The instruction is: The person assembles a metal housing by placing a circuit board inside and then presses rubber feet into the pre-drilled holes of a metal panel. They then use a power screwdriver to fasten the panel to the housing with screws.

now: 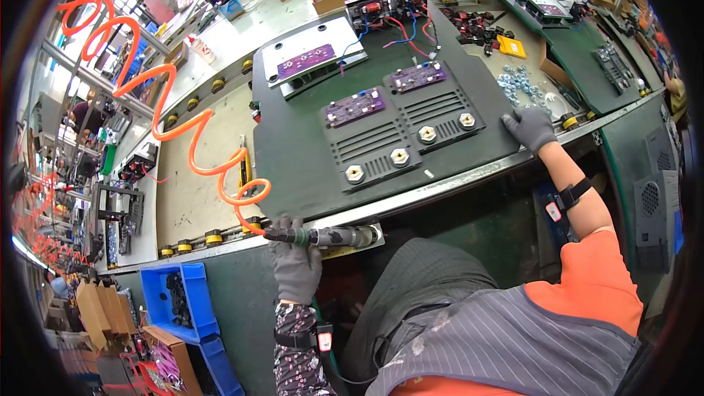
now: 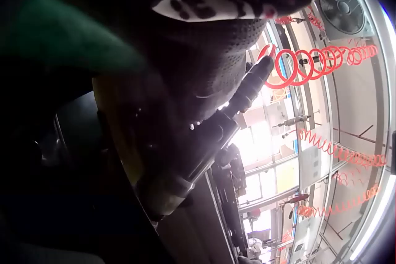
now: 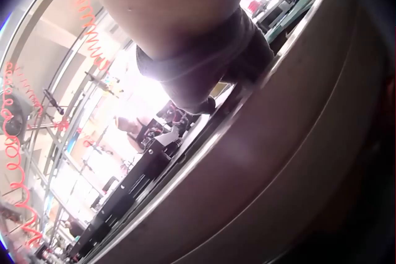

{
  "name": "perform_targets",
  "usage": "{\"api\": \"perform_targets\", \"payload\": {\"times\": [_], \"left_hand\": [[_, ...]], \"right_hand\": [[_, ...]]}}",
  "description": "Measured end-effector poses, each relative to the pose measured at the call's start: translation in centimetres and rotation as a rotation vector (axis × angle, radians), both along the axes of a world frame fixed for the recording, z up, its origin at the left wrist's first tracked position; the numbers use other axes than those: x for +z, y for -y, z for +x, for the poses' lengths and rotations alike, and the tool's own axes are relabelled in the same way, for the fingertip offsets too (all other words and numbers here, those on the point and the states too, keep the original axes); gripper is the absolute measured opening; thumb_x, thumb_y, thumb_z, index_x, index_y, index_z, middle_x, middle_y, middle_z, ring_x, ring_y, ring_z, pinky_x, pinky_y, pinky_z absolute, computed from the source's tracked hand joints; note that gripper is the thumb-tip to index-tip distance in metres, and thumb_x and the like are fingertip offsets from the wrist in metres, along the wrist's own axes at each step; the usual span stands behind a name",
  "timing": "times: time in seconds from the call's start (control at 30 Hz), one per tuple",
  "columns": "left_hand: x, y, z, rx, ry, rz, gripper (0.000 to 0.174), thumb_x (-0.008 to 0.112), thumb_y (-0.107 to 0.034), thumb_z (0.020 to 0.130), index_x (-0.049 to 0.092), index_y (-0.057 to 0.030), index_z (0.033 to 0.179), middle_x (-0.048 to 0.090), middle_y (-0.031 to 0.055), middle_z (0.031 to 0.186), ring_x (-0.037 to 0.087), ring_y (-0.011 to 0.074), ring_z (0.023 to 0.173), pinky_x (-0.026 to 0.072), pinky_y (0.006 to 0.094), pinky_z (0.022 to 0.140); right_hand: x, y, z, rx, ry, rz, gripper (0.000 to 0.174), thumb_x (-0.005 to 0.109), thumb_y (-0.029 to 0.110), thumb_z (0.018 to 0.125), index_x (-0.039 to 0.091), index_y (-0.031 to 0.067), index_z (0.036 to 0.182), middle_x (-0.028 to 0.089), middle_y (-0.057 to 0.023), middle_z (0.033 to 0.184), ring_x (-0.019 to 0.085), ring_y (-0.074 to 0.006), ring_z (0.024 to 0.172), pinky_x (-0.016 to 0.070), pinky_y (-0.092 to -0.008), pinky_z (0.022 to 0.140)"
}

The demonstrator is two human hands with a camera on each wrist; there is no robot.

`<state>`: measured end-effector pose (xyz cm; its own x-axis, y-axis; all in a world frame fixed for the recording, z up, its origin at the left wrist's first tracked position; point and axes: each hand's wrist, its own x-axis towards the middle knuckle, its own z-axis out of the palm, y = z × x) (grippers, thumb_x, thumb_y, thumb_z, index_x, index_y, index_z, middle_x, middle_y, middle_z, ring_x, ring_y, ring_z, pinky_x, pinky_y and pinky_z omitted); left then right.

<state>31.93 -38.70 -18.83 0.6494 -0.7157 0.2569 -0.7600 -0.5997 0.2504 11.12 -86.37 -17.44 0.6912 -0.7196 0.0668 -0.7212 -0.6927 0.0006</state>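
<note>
A dark green work board [image 1: 293, 161] lies on the bench, with two black vented panels [image 1: 378, 150] on it. Each panel carries a purple circuit board [image 1: 355, 107] and brass-coloured fittings. My gloved left hand [image 1: 297, 271] grips an air screwdriver [image 1: 341, 237] at the bench's front edge; an orange coiled hose [image 1: 194, 136] runs to its rear end. In the left wrist view the screwdriver [image 2: 210, 146] slants beneath the dark glove. My gloved right hand [image 1: 534, 130] grips the board's right edge near its front corner. In the right wrist view, that hand's [image 3: 204, 78] fingers are partly hidden by the wrist.
A white metal plate [image 1: 315, 40] with another circuit board stands at the work board's back left, with wired black modules [image 1: 385, 7] behind. To the right lie loose bolts [image 1: 522, 86] and a yellow box [image 1: 512, 47]. Blue bins [image 1: 198, 293] stand at the lower left.
</note>
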Motion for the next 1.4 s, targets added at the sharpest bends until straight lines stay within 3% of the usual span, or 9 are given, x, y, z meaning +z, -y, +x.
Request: {"api": "perform_targets", "payload": {"times": [0.23, 0.43, 0.53, 0.63, 0.83, 0.9, 1.07, 1.23, 1.4], "left_hand": [[0.6, 0.7, 0.2, -0.022, -0.002, 0.067, 0.063, 0.059, -0.014, 0.071, 0.042, -0.0065, 0.131, 0.042, 0.0204, 0.133, 0.035, 0.0383, 0.127, 0.0262, 0.0483, 0.106], [0.5, -1.5, 2.6, 0.119, 0.008, 0.272, 0.075, 0.065, -0.039, 0.075, 0.038, -0.0006, 0.134, 0.043, 0.0208, 0.133, 0.033, 0.0368, 0.129, 0.0219, 0.0476, 0.108], [0.5, -2.8, 4.1, 0.312, -0.009, 0.384, 0.091, 0.06, -0.061, 0.072, 0.039, 0.0067, 0.129, 0.038, 0.0263, 0.136, 0.031, 0.037, 0.131, 0.0208, 0.0488, 0.108], [0.1, -4.4, 6.0, 0.421, -0.041, 0.403, 0.097, 0.057, -0.065, 0.073, 0.032, 0.0067, 0.134, 0.035, 0.0281, 0.137, 0.028, 0.0393, 0.132, 0.0214, 0.0475, 0.108], [1.1, -6.3, 8.1, 0.533, -0.102, 0.478, 0.103, 0.051, -0.069, 0.075, 0.026, 0.0089, 0.136, 0.03, 0.0303, 0.139, 0.026, 0.0411, 0.132, 0.0215, 0.0425, 0.109], [1.2, -6.9, 8.5, 0.558, -0.104, 0.494, 0.101, 0.052, -0.069, 0.076, 0.028, 0.0094, 0.135, 0.03, 0.0315, 0.138, 0.027, 0.0424, 0.131, 0.0238, 0.0417, 0.109], [1.1, -7.7, 9.1, 0.586, -0.071, 0.476, 0.101, 0.051, -0.07, 0.076, 0.028, 0.009, 0.135, 0.03, 0.0307, 0.139, 0.028, 0.0417, 0.131, 0.0239, 0.0414, 0.109], [1.5, -7.4, 8.8, 0.59, -0.069, 0.506, 0.101, 0.051, -0.07, 0.076, 0.029, 0.0085, 0.135, 0.031, 0.0297, 0.139, 0.028, 0.0404, 0.131, 0.0232, 0.0407, 0.109], [0.8, -6.6, 7.8, 0.568, -0.001, 0.493, 0.095, 0.047, -0.068, 0.079, 0.032, 0.0069, 0.135, 0.035, 0.0272, 0.138, 0.03, 0.0365, 0.132, 0.0211, 0.0432, 0.109]], "right_hand": [[1.0, -6.3, 4.4, 0.295, 0.06, 0.165, 0.034, 0.055, 0.037, 0.083, 0.065, 0.0052, 0.088, 0.064, -0.0178, 0.076, 0.061, -0.0362, 0.076, 0.047, -0.0444, 0.073], [0.1, -6.8, 7.2, 0.656, 0.145, 0.402, 0.022, 0.056, 0.025, 0.082, 0.066, 0.0106, 0.096, 0.065, -0.0132, 0.089, 0.061, -0.0325, 0.084, 0.0483, -0.0408, 0.077], [-0.2, -5.0, 9.1, 0.339, -0.249, 0.288, 0.053, 0.065, 0.035, 0.074, 0.054, 0.0064, 0.116, 0.058, -0.0197, 0.11, 0.057, -0.0346, 0.102, 0.0449, -0.0392, 0.09], [0.0, -3.8, 10.9, 0.243, -0.443, 0.318, 0.076, 0.071, 0.042, 0.067, 0.043, 0.0008, 0.125, 0.05, -0.0256, 0.121, 0.054, -0.0367, 0.109, 0.0439, -0.0388, 0.093], [0.1, -3.7, 12.2, 0.232, -0.477, 0.31, 0.087, 0.074, 0.044, 0.066, 0.034, -0.001, 0.129, 0.053, -0.0266, 0.117, 0.053, -0.0359, 0.11, 0.0438, -0.0388, 0.092], [-0.6, -2.9, 11.9, 0.262, -0.438, 0.302, 0.085, 0.075, 0.041, 0.066, 0.036, -0.002, 0.128, 0.054, -0.0261, 0.115, 0.054, -0.0356, 0.108, 0.0444, -0.0391, 0.091], [-1.5, -2.7, 11.2, 0.409, -0.439, 0.314, 0.043, 0.066, 0.02, 0.069, 0.056, 0.0084, 0.11, 0.062, -0.0177, 0.102, 0.059, -0.0343, 0.099, 0.0469, -0.0394, 0.085], [-1.3, -2.9, 11.6, 0.375, -0.449, 0.306, 0.04, 0.066, 0.017, 0.068, 0.059, 0.0069, 0.106, 0.064, -0.017, 0.097, 0.061, -0.0329, 0.093, 0.0485, -0.0384, 0.082], [-2.5, -1.0, 11.0, 0.365, -0.163, 0.443, 0.029, 0.065, 0.018, 0.067, 0.062, 0.0052, 0.093, 0.065, -0.0153, 0.085, 0.062, -0.0283, 0.079, 0.0496, -0.0347, 0.074]]}}
